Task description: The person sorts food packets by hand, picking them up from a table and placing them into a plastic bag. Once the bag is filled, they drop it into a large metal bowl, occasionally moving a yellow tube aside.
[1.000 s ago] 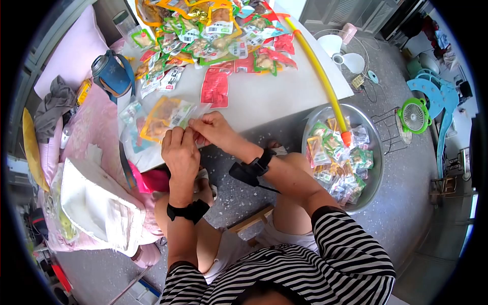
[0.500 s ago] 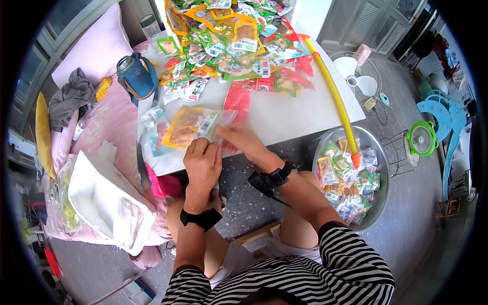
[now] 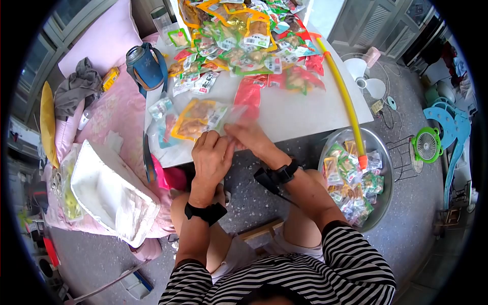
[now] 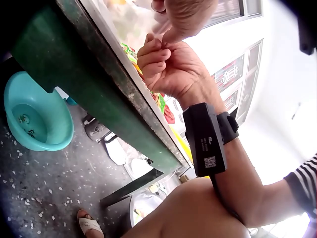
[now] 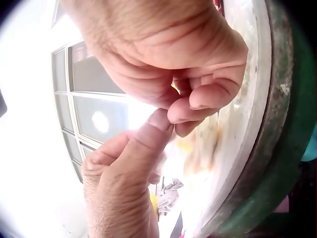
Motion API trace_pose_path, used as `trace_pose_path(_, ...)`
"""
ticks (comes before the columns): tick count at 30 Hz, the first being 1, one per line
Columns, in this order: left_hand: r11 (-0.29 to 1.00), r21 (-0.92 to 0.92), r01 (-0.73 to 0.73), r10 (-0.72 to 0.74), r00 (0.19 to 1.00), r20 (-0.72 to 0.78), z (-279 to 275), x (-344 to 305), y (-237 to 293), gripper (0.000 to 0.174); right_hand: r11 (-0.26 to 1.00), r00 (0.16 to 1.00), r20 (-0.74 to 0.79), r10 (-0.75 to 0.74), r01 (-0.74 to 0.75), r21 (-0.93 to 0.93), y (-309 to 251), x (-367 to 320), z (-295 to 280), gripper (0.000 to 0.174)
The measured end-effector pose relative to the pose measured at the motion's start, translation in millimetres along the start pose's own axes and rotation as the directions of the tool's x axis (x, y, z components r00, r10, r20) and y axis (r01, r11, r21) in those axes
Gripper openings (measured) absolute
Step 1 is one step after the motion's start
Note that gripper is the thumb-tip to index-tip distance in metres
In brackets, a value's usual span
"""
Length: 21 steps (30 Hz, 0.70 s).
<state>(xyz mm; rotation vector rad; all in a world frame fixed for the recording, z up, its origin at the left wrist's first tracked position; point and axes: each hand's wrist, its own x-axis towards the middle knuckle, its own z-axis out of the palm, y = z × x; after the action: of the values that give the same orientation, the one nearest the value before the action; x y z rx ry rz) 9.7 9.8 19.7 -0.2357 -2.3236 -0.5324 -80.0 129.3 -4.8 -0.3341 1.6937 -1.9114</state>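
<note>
A clear plastic bag [image 3: 217, 114] lies at the near left edge of the white table, with yellow-edged food packets [image 3: 192, 128] inside it. My left hand [image 3: 211, 156] pinches the bag's near edge between thumb and fingers. Close beside it, my right hand [image 3: 253, 139], slightly blurred, has curled fingers on the same edge. In the right wrist view, the left thumb [image 5: 159, 120] meets the right fingertips [image 5: 179, 111]; the film between them is mostly hidden. Left of the bag lies another clear and blue packet [image 3: 165, 129].
Many food packets [image 3: 254, 56] are heaped at the table's back, with red packets [image 3: 248, 92] nearer. A metal basin [image 3: 389, 188] of packets stands right, below a yellow tube [image 3: 343, 91]. Left are a blue flask [image 3: 145, 67] and a white foam box [image 3: 104, 185] on a pink-covered surface.
The head view has swung, so the scene sits farther right in it. Both hands stay at the bag's edge; the right hand shifts slightly and the bag's loose end now spreads out blurred.
</note>
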Motion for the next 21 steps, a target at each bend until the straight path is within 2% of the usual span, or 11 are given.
trace_pose_path(7,0.998,-0.057,0.009,-0.01,1.0,-0.026,-3,1,3,0.016,0.998,0.999,-0.019,0.039,-0.04,-0.046,-9,-6,1,0.031)
trace_pose_path(10,0.994,-0.102,0.05,-0.058,0.995,-0.077,-4,1,0,0.014,0.998,0.996,-0.075,0.042,-0.038,0.042,-12,-8,4,0.034)
trace_pose_path(13,0.973,-0.183,0.138,-0.164,0.977,-0.138,-4,-3,-8,0.011,0.998,0.997,-0.062,-0.035,0.038,0.048,4,4,-6,0.035)
trace_pose_path(16,0.93,-0.29,0.228,-0.299,0.925,-0.233,-6,0,-14,0.018,0.991,0.995,-0.076,-0.069,0.077,0.105,-2,2,-1,0.037)
trace_pose_path(19,0.901,-0.327,0.286,-0.381,0.881,-0.28,-13,1,-18,0.029,0.995,0.999,-0.048,-0.006,0.011,0.095,-29,2,9,0.036)
trace_pose_path(21,0.901,-0.319,0.294,-0.386,0.88,-0.279,-13,2,-22,0.033,0.971,0.979,-0.066,-0.193,0.2,0.127,-44,0,7,0.035)
